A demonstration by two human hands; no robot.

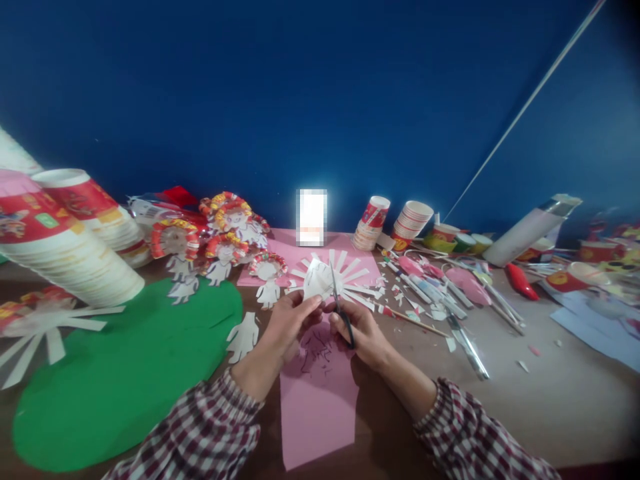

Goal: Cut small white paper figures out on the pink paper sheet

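My left hand (293,320) pinches a small white paper piece (316,279) with dark lines drawn on it. In my right hand (361,332) is a pair of scissors (345,321) with dark handles, its blades pointing up beside the paper's right edge. Whether the blades touch the paper, I cannot tell. Beneath both hands lies a pink paper sheet (320,413) with dark pen lines. Just beyond the hands a cup cut into white strips (357,267) is spread out over another pink sheet (255,270). A white paper figure (243,337) rests left of my left wrist.
Tall stacks of paper cups (80,247) lean at the left by a green paper shape (150,373). Paper figures with ring-shaped frames (227,250) stand behind it. Shorter cup stacks (411,223), markers (467,347), a brush (413,320) and paper scraps lie right. A blurred bright rectangle (311,217) stands at the back.
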